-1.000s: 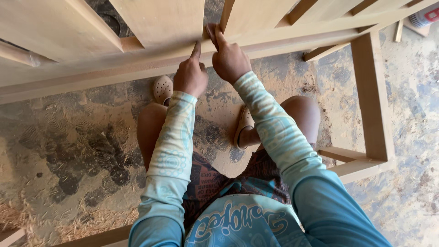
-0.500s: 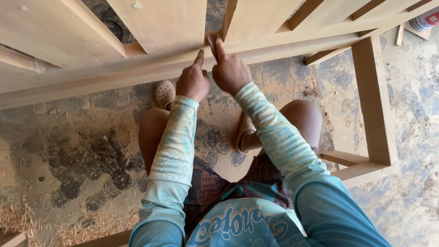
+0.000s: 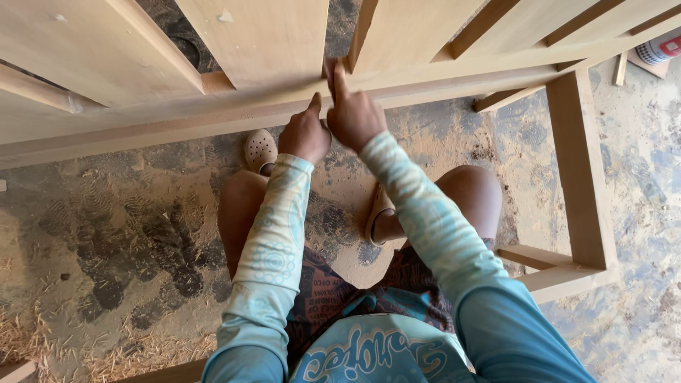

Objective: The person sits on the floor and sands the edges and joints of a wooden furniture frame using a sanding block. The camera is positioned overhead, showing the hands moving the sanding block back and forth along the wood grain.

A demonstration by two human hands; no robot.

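Nearest to us are our own knees and the sawdust-strewn floor (image 3: 106,234) beneath them, with our feet in tan clogs (image 3: 259,150) tucked under the work. Just beyond, our left hand (image 3: 305,135) is loosely curled with its forefinger stretched up to touch the long horizontal rail (image 3: 177,124) of the pale wooden frame, and it grasps nothing. Our right hand (image 3: 355,117) sits just beside it, fingers raised and pressed into the narrow gap (image 3: 339,53) between two upright boards (image 3: 262,39), and whether it pinches something small there we cannot tell. We judge that this joint is best handled by keeping the left finger steady on the rail as a brace while the right fingertips work with light, even pressure, so nothing slips along the edge. Farther right, the frame's post (image 3: 578,170) stands on the floor. The only container in view is a can (image 3: 660,50) at the far right corner, and its contents are hidden.
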